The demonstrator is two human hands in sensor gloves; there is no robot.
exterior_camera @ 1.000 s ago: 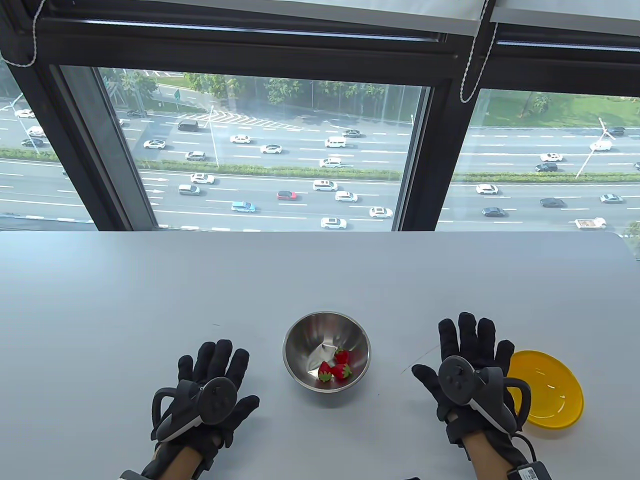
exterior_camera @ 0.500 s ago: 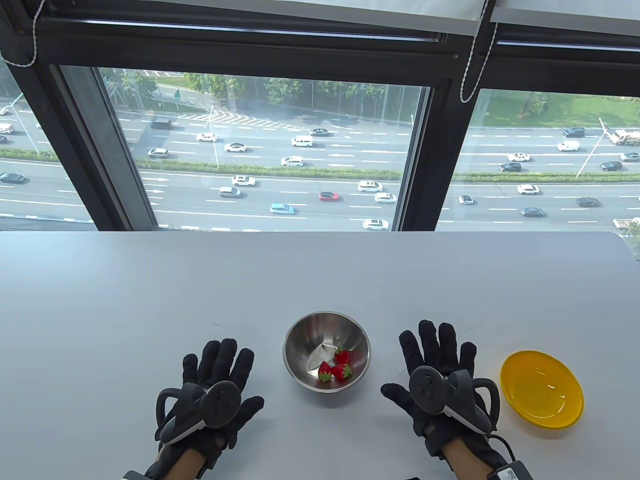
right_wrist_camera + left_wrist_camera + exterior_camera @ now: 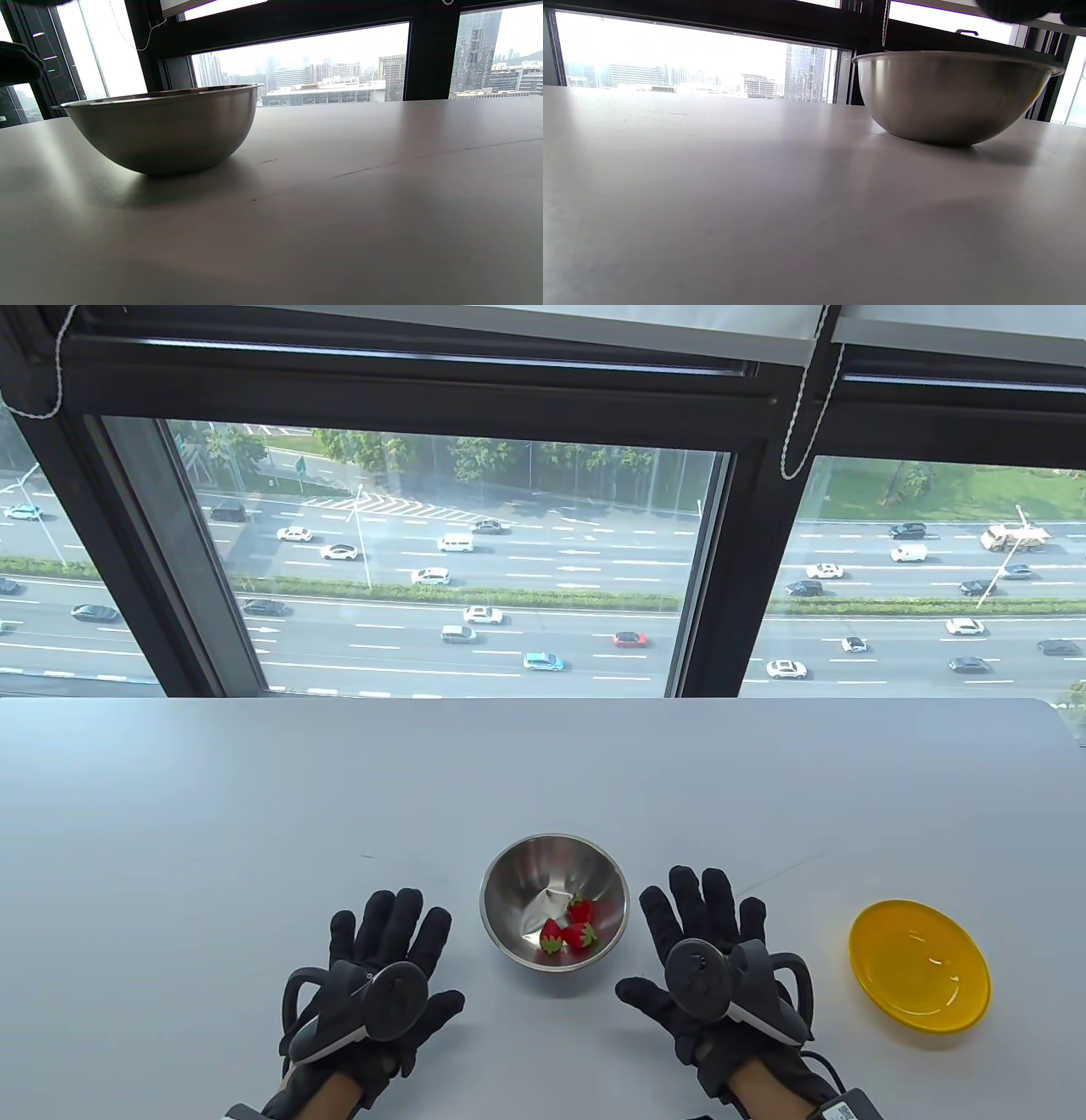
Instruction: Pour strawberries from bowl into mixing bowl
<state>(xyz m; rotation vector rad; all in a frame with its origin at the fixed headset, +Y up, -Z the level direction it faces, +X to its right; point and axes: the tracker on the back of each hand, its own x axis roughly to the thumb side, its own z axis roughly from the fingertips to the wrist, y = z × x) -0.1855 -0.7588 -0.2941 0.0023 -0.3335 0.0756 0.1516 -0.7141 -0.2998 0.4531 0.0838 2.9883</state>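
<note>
Big window with a highway outside sits behind a pale grey surface. Steel mixing bowl sits upright near the front centre of it, with three strawberries lying together in its bottom, toward the near right side. Yellow bowl stands well to the right, upright, nothing visible inside it.

Left hand is palm down just left of the mixing bowl, fingers spread wide, holding nothing, not touching the bowl. Right hand is palm down just right of the mixing bowl, between it and the yellow bowl, fingers also spread wide, holding nothing, apart from both bowls. Black tracker on the back of each hand.

Left wrist view: mixing bowl's outer wall fills the upper right, resting flat on the surface. Right wrist view: same bowl at left, flat on the surface, with a thin dark scratch line running across the surface to its right. Cannot tell from either wrist view what is inside the bowl.
</note>
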